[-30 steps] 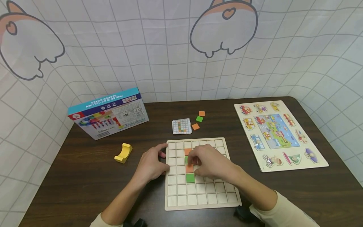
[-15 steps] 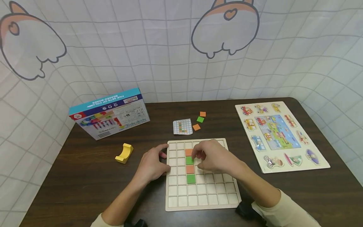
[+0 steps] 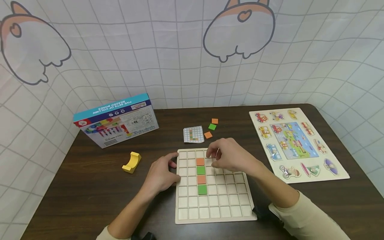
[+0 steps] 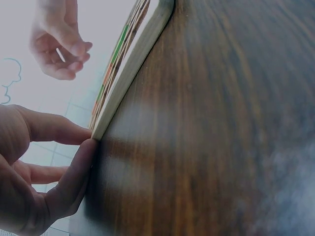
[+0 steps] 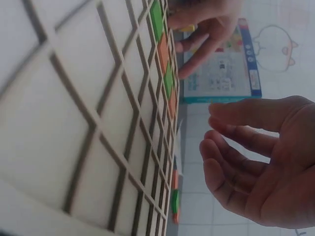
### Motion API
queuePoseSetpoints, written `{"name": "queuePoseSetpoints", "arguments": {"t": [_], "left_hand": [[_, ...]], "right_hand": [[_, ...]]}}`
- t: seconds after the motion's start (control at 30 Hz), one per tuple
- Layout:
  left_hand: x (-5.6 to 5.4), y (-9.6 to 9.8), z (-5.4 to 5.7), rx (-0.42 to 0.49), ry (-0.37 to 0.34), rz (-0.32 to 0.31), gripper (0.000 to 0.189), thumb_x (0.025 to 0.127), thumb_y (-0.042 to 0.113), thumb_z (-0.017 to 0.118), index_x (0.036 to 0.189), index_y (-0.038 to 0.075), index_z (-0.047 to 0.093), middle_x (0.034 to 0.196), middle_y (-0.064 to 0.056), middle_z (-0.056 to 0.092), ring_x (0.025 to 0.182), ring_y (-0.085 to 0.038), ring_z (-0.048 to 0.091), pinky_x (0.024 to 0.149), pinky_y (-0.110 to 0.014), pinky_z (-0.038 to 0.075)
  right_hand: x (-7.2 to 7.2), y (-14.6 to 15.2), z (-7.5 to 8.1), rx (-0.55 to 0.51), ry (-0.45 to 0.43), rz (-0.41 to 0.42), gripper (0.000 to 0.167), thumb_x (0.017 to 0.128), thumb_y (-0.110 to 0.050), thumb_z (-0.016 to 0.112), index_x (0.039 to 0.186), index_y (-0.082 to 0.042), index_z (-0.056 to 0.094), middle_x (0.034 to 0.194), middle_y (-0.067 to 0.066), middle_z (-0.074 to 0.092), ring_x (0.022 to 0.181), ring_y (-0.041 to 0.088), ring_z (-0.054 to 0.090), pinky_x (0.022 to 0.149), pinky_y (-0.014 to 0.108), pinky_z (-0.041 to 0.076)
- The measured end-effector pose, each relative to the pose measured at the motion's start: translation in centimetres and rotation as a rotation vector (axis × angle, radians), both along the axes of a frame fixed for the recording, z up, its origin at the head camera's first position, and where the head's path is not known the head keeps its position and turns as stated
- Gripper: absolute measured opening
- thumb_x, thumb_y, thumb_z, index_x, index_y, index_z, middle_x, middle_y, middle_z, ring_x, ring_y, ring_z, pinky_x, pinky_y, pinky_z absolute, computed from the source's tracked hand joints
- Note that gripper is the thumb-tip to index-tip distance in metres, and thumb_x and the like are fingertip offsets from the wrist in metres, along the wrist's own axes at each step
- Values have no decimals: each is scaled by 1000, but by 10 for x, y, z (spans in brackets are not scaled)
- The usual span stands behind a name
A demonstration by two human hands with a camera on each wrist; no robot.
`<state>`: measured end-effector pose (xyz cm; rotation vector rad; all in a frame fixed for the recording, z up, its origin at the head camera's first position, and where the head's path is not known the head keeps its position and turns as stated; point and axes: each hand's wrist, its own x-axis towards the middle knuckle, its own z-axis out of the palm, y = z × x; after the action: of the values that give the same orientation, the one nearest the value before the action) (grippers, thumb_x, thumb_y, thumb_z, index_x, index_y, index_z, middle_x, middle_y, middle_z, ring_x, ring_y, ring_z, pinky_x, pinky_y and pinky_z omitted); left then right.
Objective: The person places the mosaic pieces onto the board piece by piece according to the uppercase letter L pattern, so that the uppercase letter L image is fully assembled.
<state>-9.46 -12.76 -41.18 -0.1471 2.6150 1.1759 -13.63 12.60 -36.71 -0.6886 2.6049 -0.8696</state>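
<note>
A wooden grid board (image 3: pixel 213 200) lies on the table. Four-square detail shows as a column of alternating orange and green tiles (image 3: pixel 201 179) set in its cells. My left hand (image 3: pixel 159 175) touches the board's left edge with thumb and index finger spread apart; in the left wrist view its fingertips rest against the wooden edge (image 4: pixel 125 73). Above the board's upper right part hovers my right hand (image 3: pixel 231 156), fingers loosely bent. The right wrist view shows that hand (image 5: pixel 261 162) with nothing between thumb and fingers, apart from the board.
Behind the board lie a patterned grid card (image 3: pixel 193 134) and loose tiles, two orange and one green (image 3: pixel 212 127). A yellow curved block (image 3: pixel 131 162) and an upright box (image 3: pixel 117 121) stand left. A picture puzzle board (image 3: pixel 297 146) lies right.
My right hand has moved away from the tile column, up and to the right, uncovering the orange and green tiles. My left hand keeps its place at the board's edge.
</note>
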Motion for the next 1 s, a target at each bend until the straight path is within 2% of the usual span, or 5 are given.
{"name": "queuePoseSetpoints", "arguments": {"t": [0.2,0.43,1.0], "left_hand": [[0,0,1,-6,1,-4,81,72,-3,81,148,13,57,103,-8,62,58,-17,62,52,-30,52],[0,0,0,-5,-7,0,81,72,-4,81,148,13,58,103,-8,61,58,-17,61,51,-29,50],[0,-1,0,-9,-3,0,81,71,-2,81,147,13,58,103,-7,62,64,-19,59,51,-29,49]], "right_hand": [[-14,5,4,-1,1,-17,18,82,-5,79,99,-10,77,84,-2,68,80,15,61,73,32,53],[-30,8,4,-4,1,-45,18,82,-4,80,99,-8,77,85,0,67,80,16,61,75,32,52],[-66,7,-6,8,-5,-108,28,82,-6,82,109,-6,76,93,4,69,83,18,63,80,34,52]]}}
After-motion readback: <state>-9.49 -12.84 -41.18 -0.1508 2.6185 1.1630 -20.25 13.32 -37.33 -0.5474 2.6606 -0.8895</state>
